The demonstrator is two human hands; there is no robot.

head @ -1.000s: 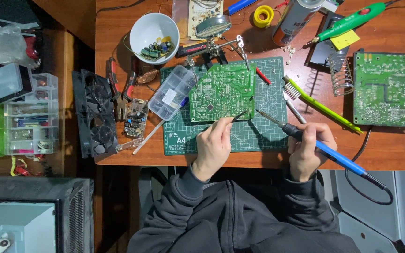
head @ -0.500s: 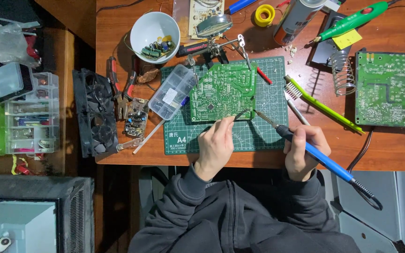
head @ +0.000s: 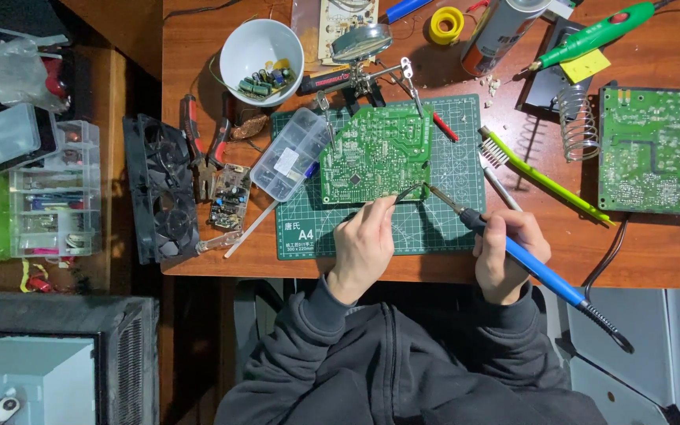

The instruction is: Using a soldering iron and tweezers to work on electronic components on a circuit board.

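Change: since a second ago I see my right hand [head: 507, 256] has slid left along the desk's near edge, bringing the iron's tip in to the board's near edge; the left has hardly shifted.
Left hand [head: 365, 244]: pinched on what I take to be tweezers [head: 404, 191], though they are too thin to be sure; their point touches the near right corner of the board.
Right hand: wrapped around the blue soldering iron [head: 530, 262], its tip meeting the tweezers' point.
Green circuit board [head: 377, 152]: flat on the green cutting mat [head: 442, 220], in the middle of the desk [head: 198, 71].
Clear parts box [head: 291, 153]: over the mat's left edge, just beside the board.
White bowl [head: 261, 49]: far left of the desk, small parts inside.
Second circuit board [head: 653, 149]: by the right edge, well apart from my hands.
Green brush [head: 541, 177]: between the mat and that board.
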